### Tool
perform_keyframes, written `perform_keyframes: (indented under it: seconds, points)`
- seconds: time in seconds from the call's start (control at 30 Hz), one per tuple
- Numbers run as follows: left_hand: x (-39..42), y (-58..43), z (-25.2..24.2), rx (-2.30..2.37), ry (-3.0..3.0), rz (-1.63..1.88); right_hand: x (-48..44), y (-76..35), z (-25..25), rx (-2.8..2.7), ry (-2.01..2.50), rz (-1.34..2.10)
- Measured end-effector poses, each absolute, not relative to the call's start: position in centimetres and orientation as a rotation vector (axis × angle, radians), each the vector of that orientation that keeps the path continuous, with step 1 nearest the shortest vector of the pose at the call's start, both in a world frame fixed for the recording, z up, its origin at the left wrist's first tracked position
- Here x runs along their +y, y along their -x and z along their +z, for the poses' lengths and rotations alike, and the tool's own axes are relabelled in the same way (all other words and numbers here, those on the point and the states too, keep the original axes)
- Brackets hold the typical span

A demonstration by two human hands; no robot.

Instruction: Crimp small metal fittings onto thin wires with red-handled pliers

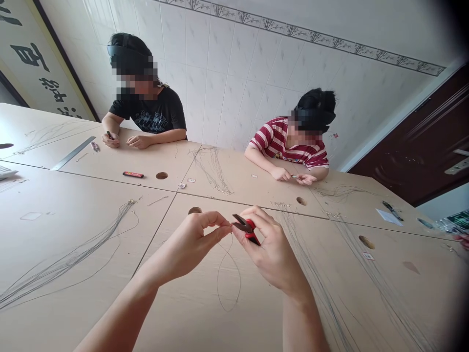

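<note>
Near the middle of the view, my left hand [192, 244] pinches a thin cord [240, 281] between thumb and forefinger. The cord hangs below the fingertips in a loop. My right hand [269, 249] is wrapped round red-handled pliers [242, 224], whose dark jaws are parted and point up and left. The thumb tip of that hand meets my left fingertips at the top of the cord. Whatever small piece lies between the fingertips is too small to make out.
Bundles of thin cords lie on the table at left [106, 237] and right [311, 264]. Across it sit a person in black [157, 112] and a person in stripes [273, 139]. A ruler [73, 153], a red-and-black box cutter [133, 174] and a pen [392, 210] lie farther off.
</note>
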State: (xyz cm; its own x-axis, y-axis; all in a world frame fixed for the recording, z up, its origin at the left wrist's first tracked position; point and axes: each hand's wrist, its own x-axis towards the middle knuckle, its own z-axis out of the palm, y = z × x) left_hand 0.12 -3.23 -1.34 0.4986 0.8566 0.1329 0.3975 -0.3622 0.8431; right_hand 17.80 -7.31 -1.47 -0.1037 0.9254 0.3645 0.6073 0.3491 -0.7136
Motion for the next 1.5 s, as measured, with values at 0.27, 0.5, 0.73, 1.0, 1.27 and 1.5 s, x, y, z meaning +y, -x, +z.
perform_keyframes:
  seconds: [0.27,0.5,0.73,1.0,1.27,1.5]
  points:
    - [-3.4,0.1,-1.4,1.073,-1.94,0.652,-7.2,-18.0,-1.7,-1.844,1.347,0.551]
    - [-3.1,-0.2,-1.4,1.045,-1.883,0.683,-7.0,-18.0,-1.5,-1.768,1.341,0.571]
    - [-3.2,-0.4,-1.0,0.898,-1.705,0.859,-6.9,-18.3,-1.6,-1.552,1.257,0.67]
    - [-3.5,-1.1,-1.7,0.728,-1.45,0.835,-6.6,-18.2,-1.8,-1.381,1.107,0.841]
    - [-4.0,-0.9,-1.0,0.794,-1.481,0.815,-6.4,-18.1,-2.1,-1.288,1.026,0.979]
    - [-4.3,-1.0,-0.6,0.856,-1.527,0.908,-6.4,-17.8,-2.1,-1.258,0.993,1.04]
